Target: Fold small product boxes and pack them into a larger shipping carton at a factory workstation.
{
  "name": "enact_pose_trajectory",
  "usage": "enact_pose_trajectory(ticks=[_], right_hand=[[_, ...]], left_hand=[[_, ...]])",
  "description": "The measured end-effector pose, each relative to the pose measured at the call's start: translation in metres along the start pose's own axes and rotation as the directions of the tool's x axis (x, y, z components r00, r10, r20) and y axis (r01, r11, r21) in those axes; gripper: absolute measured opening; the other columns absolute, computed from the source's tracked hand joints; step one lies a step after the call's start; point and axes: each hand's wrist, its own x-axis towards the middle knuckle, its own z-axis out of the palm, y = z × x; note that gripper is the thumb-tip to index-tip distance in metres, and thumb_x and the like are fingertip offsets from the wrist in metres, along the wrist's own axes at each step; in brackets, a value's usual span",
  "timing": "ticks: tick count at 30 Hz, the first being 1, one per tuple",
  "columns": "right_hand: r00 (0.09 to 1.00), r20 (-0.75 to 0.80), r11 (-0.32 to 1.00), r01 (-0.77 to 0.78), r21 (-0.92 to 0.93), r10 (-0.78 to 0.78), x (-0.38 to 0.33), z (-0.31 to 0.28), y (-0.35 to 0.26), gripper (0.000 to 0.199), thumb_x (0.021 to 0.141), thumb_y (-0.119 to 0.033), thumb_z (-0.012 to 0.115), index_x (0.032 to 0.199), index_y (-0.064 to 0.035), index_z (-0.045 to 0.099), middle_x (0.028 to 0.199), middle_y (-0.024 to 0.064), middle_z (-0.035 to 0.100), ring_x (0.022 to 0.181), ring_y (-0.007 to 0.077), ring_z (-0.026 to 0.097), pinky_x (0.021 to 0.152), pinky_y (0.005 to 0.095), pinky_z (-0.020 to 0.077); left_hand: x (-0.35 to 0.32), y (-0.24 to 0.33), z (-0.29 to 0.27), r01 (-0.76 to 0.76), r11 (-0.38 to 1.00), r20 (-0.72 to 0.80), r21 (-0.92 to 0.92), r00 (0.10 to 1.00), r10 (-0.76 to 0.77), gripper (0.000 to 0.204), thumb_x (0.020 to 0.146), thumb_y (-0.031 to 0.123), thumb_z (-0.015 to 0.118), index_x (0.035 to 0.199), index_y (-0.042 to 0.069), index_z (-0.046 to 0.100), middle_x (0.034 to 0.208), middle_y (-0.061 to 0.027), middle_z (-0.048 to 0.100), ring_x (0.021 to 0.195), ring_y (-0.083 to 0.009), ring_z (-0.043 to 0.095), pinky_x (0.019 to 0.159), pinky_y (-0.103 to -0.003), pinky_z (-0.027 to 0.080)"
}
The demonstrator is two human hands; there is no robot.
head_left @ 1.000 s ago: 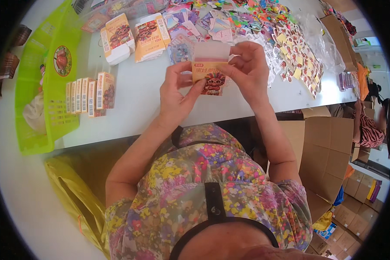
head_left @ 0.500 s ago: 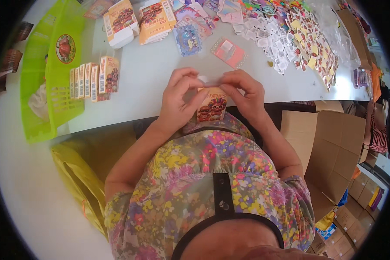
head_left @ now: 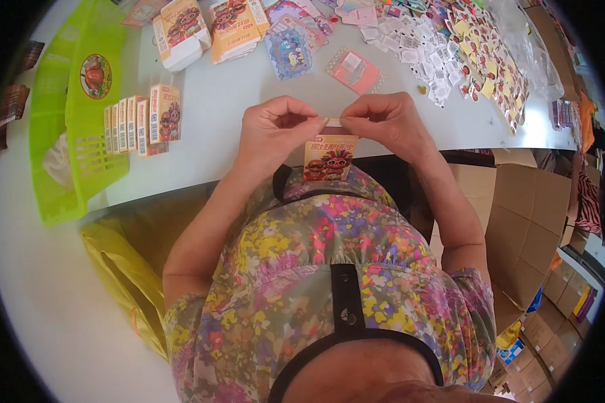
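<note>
A small orange-and-cream printed carton (head_left: 328, 161) hangs at the table's front edge, close to my body, its printed front facing up. My left hand (head_left: 270, 129) pinches the upper left of the carton between thumb and forefinger. On the other side, my right hand (head_left: 388, 126) pinches its upper right, so both sets of fingertips meet around the top end. A narrow strip of that end shows between the fingers; whether a flap is tucked in is hidden. Past the hands lies a pink card packet (head_left: 356, 70), with a blue picture sheet (head_left: 289, 54) to its left.
A row of similar cartons (head_left: 165, 117) stands at left beside a green plastic basket (head_left: 81, 195). Farther back are an open carton (head_left: 180, 30) and a pile of flat cartons (head_left: 236, 30). Small white packets (head_left: 420, 57) and picture cards (head_left: 494, 80) cover the far right. A cardboard box (head_left: 528, 221) sits below.
The whitish flap at the carton's top has folded down between my fingers. Both hands have drawn in tighter at the top end, and the view has shifted slightly.
</note>
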Motion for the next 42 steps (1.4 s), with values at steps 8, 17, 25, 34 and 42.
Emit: enact_pose_trajectory(ticks=[8, 17, 25, 34, 42], right_hand=[[0.973, 0.047, 0.959, 0.231, -0.166, -0.227, -0.016, 0.024, -0.004, 0.016, 0.083, -0.003, 0.070, 0.098, 0.0018, 0.070, 0.099, 0.0094, 0.068, 0.087, 0.0149, 0.062, 0.074, 0.0282, 0.0506], [0.899, -0.015, 0.857, 0.411, -0.311, -0.437, 0.025, 0.062, -0.021, 0.027, 0.080, -0.002, 0.072, 0.106, -0.0016, 0.067, 0.104, 0.0094, 0.067, 0.091, 0.0177, 0.063, 0.076, 0.0304, 0.0515], [0.840, -0.036, 0.770, 0.478, -0.423, -0.541, 0.123, 0.077, -0.018, 0.022, 0.084, -0.009, 0.070, 0.106, -0.0047, 0.068, 0.094, 0.0053, 0.068, 0.076, 0.0134, 0.062, 0.065, 0.0275, 0.0484], [0.893, -0.302, 0.663, -0.006, -0.749, -0.333, 0.198, 0.040, -0.044, 0.044, 0.069, -0.047, 0.079, 0.079, -0.0048, 0.069, 0.075, 0.0095, 0.068, 0.067, 0.0252, 0.064, 0.061, 0.0378, 0.0480], [0.871, -0.348, 0.894, 0.197, -0.402, -0.348, 0.200, 0.022, -0.026, 0.034, 0.076, -0.033, 0.078, 0.080, 0.0002, 0.069, 0.067, 0.0037, 0.064, 0.060, 0.0128, 0.056, 0.055, 0.0297, 0.0424]], left_hand=[[-0.030, -0.017, -0.011, -0.200, 0.977, 0.052, 0.071, 0.979, 0.196, 0.017, 0.080, 0.003, 0.076, 0.095, 0.003, 0.067, 0.097, -0.0046, 0.060, 0.083, -0.0087, 0.060, 0.067, -0.023, 0.052], [-0.045, 0.008, -0.034, -0.437, 0.756, -0.071, 0.487, 0.843, 0.533, 0.032, 0.076, -0.003, 0.077, 0.104, 0.002, 0.061, 0.101, -0.0091, 0.063, 0.085, -0.0138, 0.062, 0.071, -0.025, 0.053], [-0.028, 0.031, -0.123, -0.037, -0.138, 0.128, 0.990, 0.659, 0.741, 0.028, 0.072, 0.002, 0.069, 0.099, 0.008, 0.065, 0.107, -0.0065, 0.063, 0.091, -0.0295, 0.058, 0.078, -0.037, 0.047], [-0.029, 0.030, -0.133, 0.212, -0.268, 0.046, 0.940, 0.699, 0.714, 0.039, 0.073, 0.017, 0.073, 0.109, 0.013, 0.061, 0.115, -0.0001, 0.058, 0.100, -0.0252, 0.050, 0.082, -0.043, 0.035], [-0.042, 0.040, -0.118, 0.152, -0.184, 0.001, 0.971, 0.767, 0.642, 0.063, 0.069, 0.023, 0.079, 0.126, 0.010, 0.054, 0.127, -0.0068, 0.050, 0.107, -0.0278, 0.047, 0.088, -0.045, 0.033]])
